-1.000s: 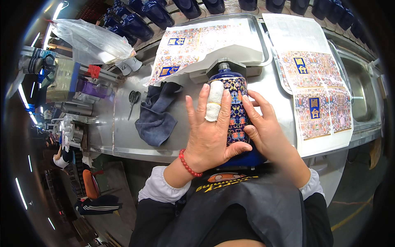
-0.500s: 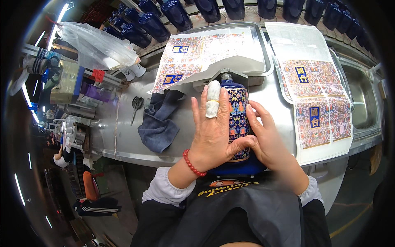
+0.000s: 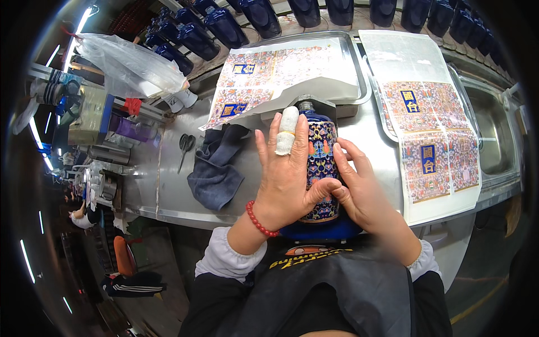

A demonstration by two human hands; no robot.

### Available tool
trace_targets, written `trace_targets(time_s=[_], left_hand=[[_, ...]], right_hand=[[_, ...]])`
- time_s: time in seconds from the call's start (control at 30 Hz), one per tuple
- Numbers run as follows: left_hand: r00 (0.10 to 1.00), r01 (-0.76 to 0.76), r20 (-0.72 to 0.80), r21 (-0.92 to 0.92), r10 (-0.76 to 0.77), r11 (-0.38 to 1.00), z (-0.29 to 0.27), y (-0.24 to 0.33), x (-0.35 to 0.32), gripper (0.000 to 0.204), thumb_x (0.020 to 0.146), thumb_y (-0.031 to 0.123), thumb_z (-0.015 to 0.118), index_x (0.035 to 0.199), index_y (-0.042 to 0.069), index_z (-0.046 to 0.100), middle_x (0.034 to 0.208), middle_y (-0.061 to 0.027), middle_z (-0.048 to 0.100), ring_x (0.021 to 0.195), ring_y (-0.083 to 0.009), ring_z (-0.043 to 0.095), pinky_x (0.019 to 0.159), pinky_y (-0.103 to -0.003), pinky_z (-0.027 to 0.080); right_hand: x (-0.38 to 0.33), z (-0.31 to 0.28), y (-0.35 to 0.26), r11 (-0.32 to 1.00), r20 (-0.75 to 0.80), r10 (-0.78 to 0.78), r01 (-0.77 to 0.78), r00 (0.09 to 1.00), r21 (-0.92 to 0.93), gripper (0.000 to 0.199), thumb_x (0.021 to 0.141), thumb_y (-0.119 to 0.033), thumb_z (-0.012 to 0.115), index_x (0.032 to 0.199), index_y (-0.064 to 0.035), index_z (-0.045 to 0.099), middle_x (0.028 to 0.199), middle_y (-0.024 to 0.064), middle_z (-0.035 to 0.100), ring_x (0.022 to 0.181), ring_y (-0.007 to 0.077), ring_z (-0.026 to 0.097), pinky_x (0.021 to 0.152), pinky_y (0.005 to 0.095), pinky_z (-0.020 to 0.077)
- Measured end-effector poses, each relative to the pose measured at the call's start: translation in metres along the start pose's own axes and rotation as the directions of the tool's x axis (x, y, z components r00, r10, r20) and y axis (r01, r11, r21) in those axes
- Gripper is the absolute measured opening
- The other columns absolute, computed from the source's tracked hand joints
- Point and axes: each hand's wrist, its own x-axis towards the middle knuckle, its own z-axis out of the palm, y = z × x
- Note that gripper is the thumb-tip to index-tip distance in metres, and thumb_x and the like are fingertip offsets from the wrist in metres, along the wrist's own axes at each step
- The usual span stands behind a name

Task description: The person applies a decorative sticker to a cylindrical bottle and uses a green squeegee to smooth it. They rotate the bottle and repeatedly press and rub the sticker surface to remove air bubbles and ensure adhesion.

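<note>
A dark blue glass bottle (image 3: 321, 163) with a colourful floral wrap lies in front of me, its neck pointing away. My left hand (image 3: 281, 168) presses along its left side, fingers stretched out and thumb across its front. A white cloth sleeve (image 3: 287, 132) covers one of that hand's fingers. From the right, my right hand (image 3: 359, 182) curves its fingers against the bottle's side, thumb close to the left thumb. Together the two hands clasp the bottle. Behind its neck is a grey support (image 3: 323, 108), partly hidden by the bottle.
Printed floral sheets (image 3: 247, 84) lie on a metal tray (image 3: 365, 84) at the back; more sheets (image 3: 443, 163) are at right, beside a sink (image 3: 497, 132). To the left are a dark cloth (image 3: 216, 174) and scissors (image 3: 185, 149). Blue bottles (image 3: 264, 19) line the back.
Both hands and the bottle have shifted slightly left, the left hand a little more than the right. The row of bottles at the back stands at different positions.
</note>
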Motion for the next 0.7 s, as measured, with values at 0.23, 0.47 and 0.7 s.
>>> trace_targets(time_s=[0.23, 0.47, 0.7], left_hand=[[0.999, -0.046, 0.024, 0.110, 0.043, 0.993, -0.001, 0.007, 0.004, 0.114, 0.089, 0.082, 0.045, 0.156, -0.009, 0.030, 0.155, -0.0271, 0.039, 0.149, -0.0507, 0.020, 0.115, -0.073, 0.006], [0.999, 0.022, -0.042, -0.089, -0.025, 0.996, -0.004, -0.001, -0.001, 0.109, 0.090, 0.080, 0.045, 0.157, -0.005, 0.031, 0.156, -0.0259, 0.039, 0.149, -0.0502, 0.022, 0.115, -0.073, 0.005], [1.000, 0.017, 0.003, -0.004, -0.017, 1.000, -0.006, -0.002, -0.004, 0.107, 0.091, 0.079, 0.045, 0.156, -0.004, 0.034, 0.152, -0.0248, 0.046, 0.148, -0.0480, 0.024, 0.115, -0.073, 0.005]], right_hand=[[-0.001, 0.004, 0.003, 0.999, -0.027, -0.012, 0.012, 1.000, -0.030, 0.064, 0.096, -0.016, 0.068, 0.150, 0.0045, 0.043, 0.155, 0.0252, 0.036, 0.130, 0.0405, 0.048, 0.111, 0.0468, 0.0416], [0.007, -0.008, -0.001, 1.000, -0.015, -0.014, 0.014, 1.000, -0.007, 0.060, 0.098, -0.016, 0.065, 0.151, 0.0011, 0.044, 0.151, 0.0230, 0.040, 0.126, 0.0388, 0.050, 0.109, 0.0454, 0.0425], [0.040, -0.023, 0.005, 0.996, 0.002, -0.033, 0.033, 0.999, -0.077, 0.053, 0.096, -0.014, 0.067, 0.147, -0.0103, 0.053, 0.141, 0.0201, 0.047, 0.124, 0.0398, 0.051, 0.105, 0.0453, 0.0451]])
